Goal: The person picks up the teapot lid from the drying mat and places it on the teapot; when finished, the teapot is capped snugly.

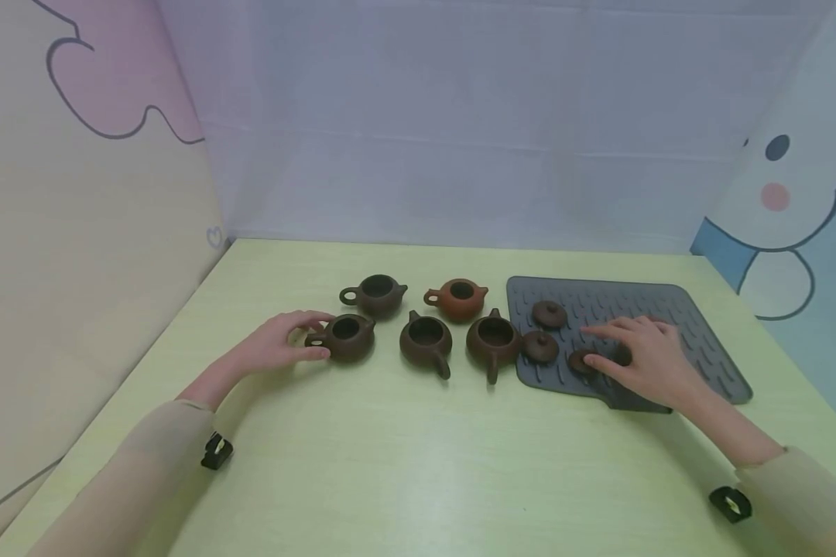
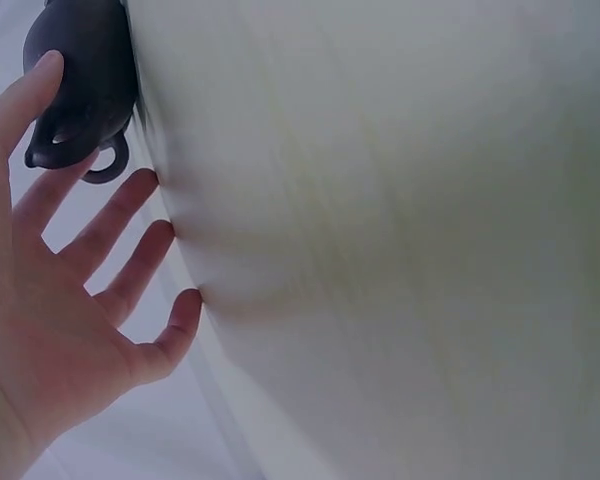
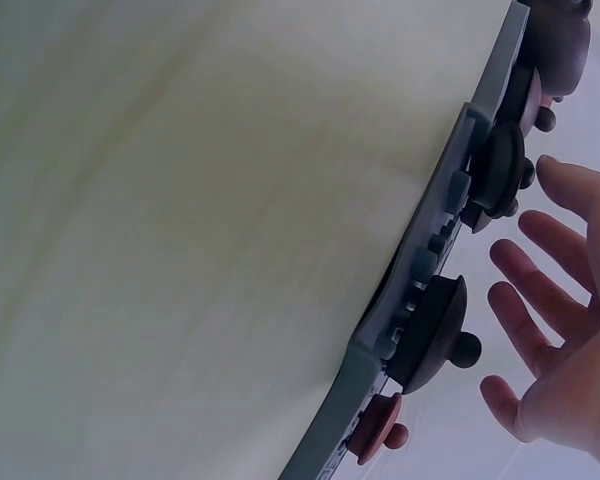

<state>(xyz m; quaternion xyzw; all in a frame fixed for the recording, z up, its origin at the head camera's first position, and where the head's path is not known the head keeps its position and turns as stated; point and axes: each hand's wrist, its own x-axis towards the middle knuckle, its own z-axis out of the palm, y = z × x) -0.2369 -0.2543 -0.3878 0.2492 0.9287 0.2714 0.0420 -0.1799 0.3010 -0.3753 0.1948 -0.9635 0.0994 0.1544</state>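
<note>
My left hand (image 1: 279, 343) is spread beside a dark brown lidless teapot (image 1: 349, 340), thumb and index finger on either side of its handle. The left wrist view shows the thumb overlapping the pot (image 2: 95, 65) and the other fingers spread. Over a grey ridged mat (image 1: 710, 360), my right hand (image 1: 644, 356) is held with loosely bent fingers. Its thumb tip comes right up to a small dark lid (image 1: 580, 363). In the right wrist view, a larger dark lid (image 3: 432, 340) and a reddish lid (image 3: 375, 428) lie under the palm, which mostly hides them from the head view.
Two more dark lids (image 1: 549, 314) (image 1: 539, 347) lie on the mat's left part. Lidless teapots stand left of it: two dark ones (image 1: 418, 348) (image 1: 486, 352) in front, a reddish one (image 1: 462, 302) and another dark one (image 1: 379, 298) behind. Cloth (image 1: 418, 131) hangs behind the table.
</note>
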